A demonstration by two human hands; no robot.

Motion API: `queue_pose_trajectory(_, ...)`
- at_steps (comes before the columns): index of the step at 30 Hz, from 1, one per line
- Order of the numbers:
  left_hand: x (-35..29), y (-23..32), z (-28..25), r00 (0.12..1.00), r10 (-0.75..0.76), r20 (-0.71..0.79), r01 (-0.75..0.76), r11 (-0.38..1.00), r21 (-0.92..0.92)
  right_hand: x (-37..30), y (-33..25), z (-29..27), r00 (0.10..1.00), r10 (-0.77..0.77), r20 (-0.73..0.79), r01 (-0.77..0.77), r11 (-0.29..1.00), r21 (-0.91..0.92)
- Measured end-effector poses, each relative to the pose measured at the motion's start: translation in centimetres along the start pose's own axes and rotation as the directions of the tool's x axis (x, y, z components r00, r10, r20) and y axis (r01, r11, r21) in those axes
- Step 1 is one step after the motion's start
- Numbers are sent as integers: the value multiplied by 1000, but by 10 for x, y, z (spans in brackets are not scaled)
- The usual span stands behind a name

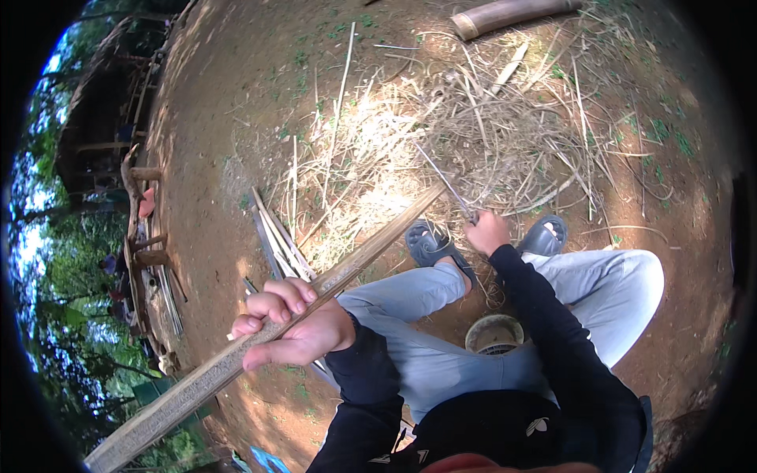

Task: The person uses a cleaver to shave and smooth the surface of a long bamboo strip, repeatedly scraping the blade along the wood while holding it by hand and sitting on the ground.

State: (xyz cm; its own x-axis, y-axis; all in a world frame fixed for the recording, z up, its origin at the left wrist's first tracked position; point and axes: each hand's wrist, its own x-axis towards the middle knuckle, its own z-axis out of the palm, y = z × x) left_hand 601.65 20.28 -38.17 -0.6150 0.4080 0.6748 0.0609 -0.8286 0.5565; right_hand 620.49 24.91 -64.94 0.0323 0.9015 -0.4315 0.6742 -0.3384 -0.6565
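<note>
A long split-bamboo slat (378, 241) runs diagonally from the lower left up to the middle of the view. Fingers curled over it and thumb along its near side, my left hand (292, 325) grips it partway down. In my right hand (490, 232) is the handle of a knife, its thin blade (439, 174) pointing up and left. The blade lies right by the slat's far end; whether they touch I cannot tell. Fibrous bamboo shavings (497, 130) cover the ground beyond both hands.
Several thin slats (277, 240) lie beyond my left hand. A thick bamboo pole (512, 16) rests at the far right. My sandalled feet (432, 248) flank my right hand, and a round container (495, 331) sits between my legs. A rough wooden bench (148, 256) stands at left.
</note>
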Motion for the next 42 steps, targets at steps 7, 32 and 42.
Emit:
queue_pose_trajectory(7,29,1,-2,986,-2,-166,19,995,102,0,-2,27,989,-141,37,125,951,284)
queue_pose_trajectory(32,-13,9,-11,995,-45,-88,45,999,-1,15,26,22,992,-112,-60,103,984,-146)
queue_pose_trajectory(42,-14,8,0,995,-82,-61,81,997,-15,44,89,39,947,250,202,-282,949,145)
